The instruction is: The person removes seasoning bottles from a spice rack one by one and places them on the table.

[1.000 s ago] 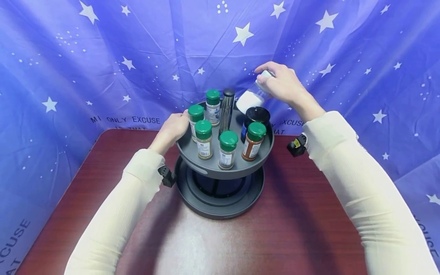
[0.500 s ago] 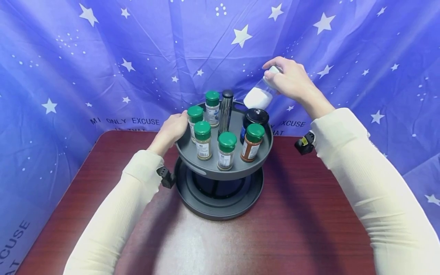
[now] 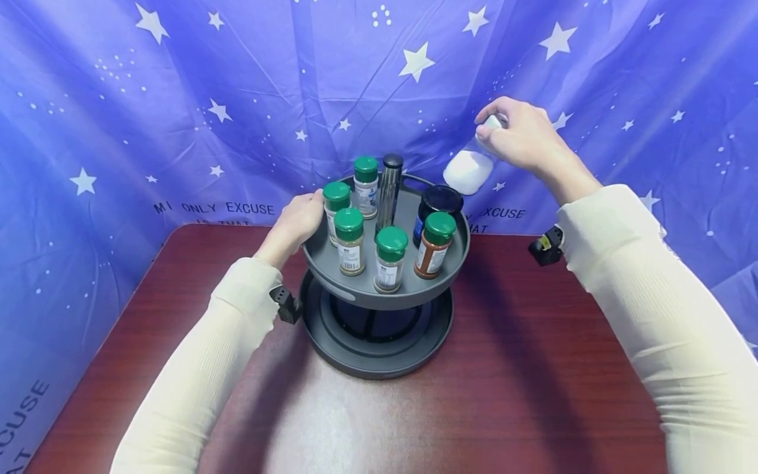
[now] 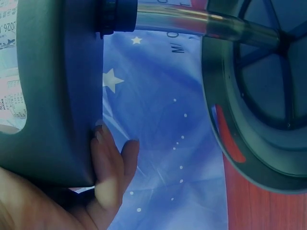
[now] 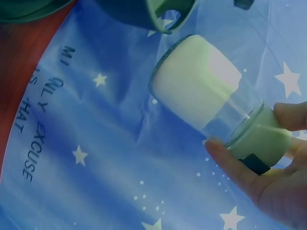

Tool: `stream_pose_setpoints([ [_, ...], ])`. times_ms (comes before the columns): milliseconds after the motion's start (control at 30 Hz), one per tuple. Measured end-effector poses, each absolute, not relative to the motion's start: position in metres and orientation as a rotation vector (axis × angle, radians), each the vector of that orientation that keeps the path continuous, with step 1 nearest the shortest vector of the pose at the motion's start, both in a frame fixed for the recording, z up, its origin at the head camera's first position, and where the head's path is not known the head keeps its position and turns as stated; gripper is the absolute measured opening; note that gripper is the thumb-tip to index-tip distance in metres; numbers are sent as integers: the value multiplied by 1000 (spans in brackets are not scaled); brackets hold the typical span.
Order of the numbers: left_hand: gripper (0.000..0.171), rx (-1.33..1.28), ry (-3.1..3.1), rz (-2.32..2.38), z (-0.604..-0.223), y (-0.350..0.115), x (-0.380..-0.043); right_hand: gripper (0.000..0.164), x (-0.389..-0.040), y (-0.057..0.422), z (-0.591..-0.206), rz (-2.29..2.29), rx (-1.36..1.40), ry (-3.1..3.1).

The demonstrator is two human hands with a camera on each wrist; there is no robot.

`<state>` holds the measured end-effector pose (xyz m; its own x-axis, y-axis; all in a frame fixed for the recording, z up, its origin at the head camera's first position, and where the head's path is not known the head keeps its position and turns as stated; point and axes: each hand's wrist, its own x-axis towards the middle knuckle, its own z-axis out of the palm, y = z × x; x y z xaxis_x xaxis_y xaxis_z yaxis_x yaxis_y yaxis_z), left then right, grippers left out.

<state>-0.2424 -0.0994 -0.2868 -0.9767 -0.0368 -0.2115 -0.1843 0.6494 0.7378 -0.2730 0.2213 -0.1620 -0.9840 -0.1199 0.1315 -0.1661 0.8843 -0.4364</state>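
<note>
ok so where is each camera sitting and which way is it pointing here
Head: worn on the head, looking forward and down at the two-tier gray turntable on the red table; both sleeved arms, left hand and right hand show.
Left wrist: beside the upper tray, facing the backdrop; left hand's fingers press on the tray wall.
Right wrist: looks along the right hand at the white-filled jar it holds.
Shared: head and right wrist both show that jar; head and left wrist both show the turntable.
</note>
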Motion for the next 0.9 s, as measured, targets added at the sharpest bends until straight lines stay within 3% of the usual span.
stream_pose_setpoints([
  [300,61,-182,2712,1200,-287,-98,-242,39,-271,237,-172,562,283,-2991],
  [900,61,-162,2743,1176,-286,-97,-241,42,-272,257,-201,215,322,-3120],
])
